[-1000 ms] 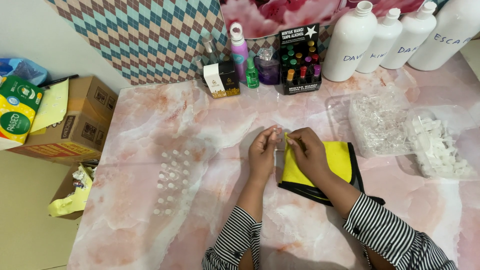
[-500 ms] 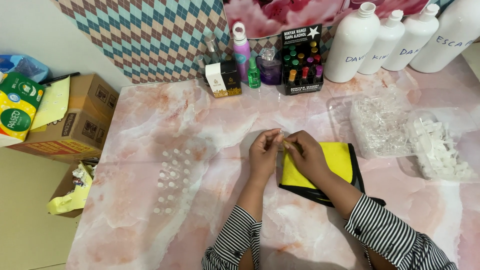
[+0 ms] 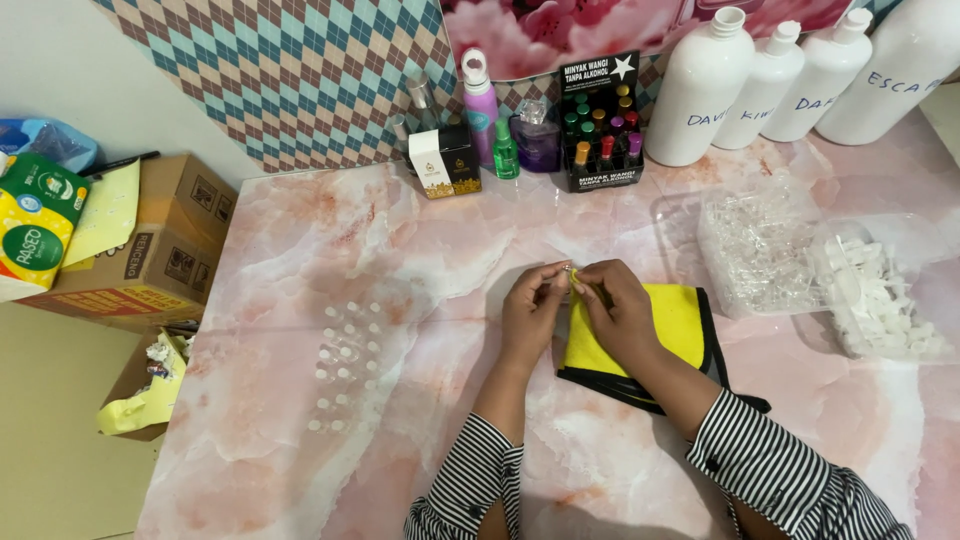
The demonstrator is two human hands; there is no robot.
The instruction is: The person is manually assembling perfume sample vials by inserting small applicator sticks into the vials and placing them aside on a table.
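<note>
table [image 3: 330, 250]: pink marble veining | cloth [image 3: 680, 315]: yellow, black-edged | sleeves [image 3: 770, 465]: black-white stripes | wall panel [image 3: 300, 70]: teal-brown-white diamonds | bottles [image 3: 705, 90]: white

The table [image 3: 400, 230] looks like glossy pink marble. The yellow cloth [image 3: 680, 320] is matt and soft, the bottles [image 3: 705, 95] smooth white plastic, the box [image 3: 170, 250] plain brown cardboard.

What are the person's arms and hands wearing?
Both arms wear long sleeves with thin black and white stripes. The left sleeve and right sleeve end in cuffs at the wrists. The left hand and right hand are bare, no gloves.
</note>
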